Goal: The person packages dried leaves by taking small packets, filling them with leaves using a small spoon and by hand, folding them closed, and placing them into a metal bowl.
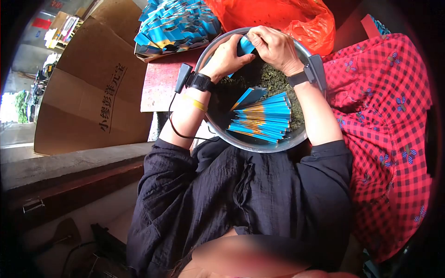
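At the frame's upper centre, a blue packet sits above the metal basin; the left hand grips its left side; the right hand, fingers bunched, pinches its upper end; fingers hide its long axis.

2 hands partly hide the held blue packet; the top edge crops the red bag.

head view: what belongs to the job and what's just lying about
Belongs, apparently:
hand-held blue packet
round grey metal basin
loose green leaves
fanned blue-and-orange packets
heaped blue packets

Seemingly lying about:
brown printed cardboard
red-and-black checked cloth
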Demonstrator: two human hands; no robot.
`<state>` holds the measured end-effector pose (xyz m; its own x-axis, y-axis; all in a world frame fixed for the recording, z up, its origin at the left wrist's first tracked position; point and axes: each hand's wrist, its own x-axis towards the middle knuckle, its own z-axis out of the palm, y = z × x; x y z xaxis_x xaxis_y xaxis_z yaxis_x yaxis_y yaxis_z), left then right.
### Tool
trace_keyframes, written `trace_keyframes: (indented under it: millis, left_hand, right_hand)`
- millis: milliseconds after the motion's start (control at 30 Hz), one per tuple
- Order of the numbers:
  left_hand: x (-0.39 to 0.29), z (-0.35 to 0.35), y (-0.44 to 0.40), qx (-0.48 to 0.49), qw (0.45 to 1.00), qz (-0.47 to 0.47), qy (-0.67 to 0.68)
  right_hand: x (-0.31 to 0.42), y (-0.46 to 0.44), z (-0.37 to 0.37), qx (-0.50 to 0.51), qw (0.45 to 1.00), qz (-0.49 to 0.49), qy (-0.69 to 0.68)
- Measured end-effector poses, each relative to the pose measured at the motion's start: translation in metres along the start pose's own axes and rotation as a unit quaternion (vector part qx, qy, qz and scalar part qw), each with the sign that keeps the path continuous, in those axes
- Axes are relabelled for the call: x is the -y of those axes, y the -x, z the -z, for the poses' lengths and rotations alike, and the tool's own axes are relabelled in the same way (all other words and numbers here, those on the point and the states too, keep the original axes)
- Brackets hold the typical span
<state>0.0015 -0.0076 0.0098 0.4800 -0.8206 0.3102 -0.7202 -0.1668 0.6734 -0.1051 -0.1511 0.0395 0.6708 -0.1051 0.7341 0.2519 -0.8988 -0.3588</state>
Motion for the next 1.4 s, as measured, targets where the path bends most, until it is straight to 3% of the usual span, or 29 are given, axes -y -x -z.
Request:
trace_keyframes:
  millis: [100,167,267,367,467,533,633,767,833,900,967,1100,1167,1233,1267,1333,1400]
  left_hand:
    - [-0.001,0.002,0.000,-0.034,0.998,-0.038,-0.037]
    - [-0.004,0.003,0.001,0.003,1.000,0.005,-0.017]
    - [0.004,0.000,-0.001,-0.004,0.999,-0.026,-0.028]
    - [0.003,-0.002,-0.001,0.013,0.999,-0.029,-0.034]
    - [0.004,0.000,0.000,0.009,1.000,0.001,0.003]
    - [0.002,0.003,0.002,-0.023,0.999,0.006,0.024]
    - [0.000,0.005,0.000,-0.097,0.993,-0.001,0.066]
    - [-0.003,0.007,0.000,-0.123,0.989,0.002,0.082]
    - [-0.003,0.008,0.001,-0.137,0.986,-0.008,0.090]
    - [-0.006,0.010,0.001,-0.152,0.984,-0.002,0.098]
    - [-0.004,0.007,-0.001,-0.180,0.977,0.001,0.112]
    - [-0.005,0.006,-0.002,-0.181,0.974,-0.033,0.130]
    - [-0.003,0.004,-0.003,-0.191,0.971,-0.058,0.128]
    - [-0.004,0.007,-0.002,-0.106,0.976,-0.026,0.186]
    - [-0.006,0.007,-0.001,-0.096,0.971,-0.023,0.216]
    - [-0.003,0.008,-0.004,-0.086,0.971,-0.035,0.221]
    - [-0.002,0.006,-0.005,-0.091,0.967,-0.051,0.232]
  right_hand:
    - [-0.002,-0.005,0.007,-0.058,0.998,0.025,0.025]
    - [-0.005,-0.006,0.013,-0.066,0.997,-0.015,0.044]
    - [-0.007,0.000,0.006,-0.070,0.996,-0.045,0.016]
    - [-0.010,0.008,-0.005,0.008,0.998,-0.053,-0.030]
    - [-0.023,0.008,-0.009,-0.045,0.987,-0.129,-0.081]
    - [-0.034,0.005,-0.002,-0.101,0.951,-0.199,-0.212]
    - [-0.046,0.005,0.015,-0.092,0.941,-0.260,-0.195]
    - [-0.063,0.014,0.014,0.155,0.952,-0.251,-0.088]
    - [-0.058,0.016,0.010,0.209,0.947,-0.213,-0.121]
    - [-0.041,0.006,0.013,0.173,0.975,-0.118,-0.071]
    - [-0.027,0.002,0.011,0.163,0.979,-0.098,-0.079]
    - [-0.013,0.011,-0.007,0.145,0.988,-0.020,0.042]
    - [0.001,0.008,-0.014,0.134,0.988,-0.067,-0.028]
    - [-0.022,0.014,-0.017,0.161,0.981,-0.111,0.013]
    - [-0.031,0.016,-0.015,0.165,0.980,-0.107,0.017]
    - [-0.032,0.013,-0.009,0.161,0.968,-0.189,-0.037]
    - [-0.027,0.009,0.000,0.142,0.971,-0.171,-0.087]
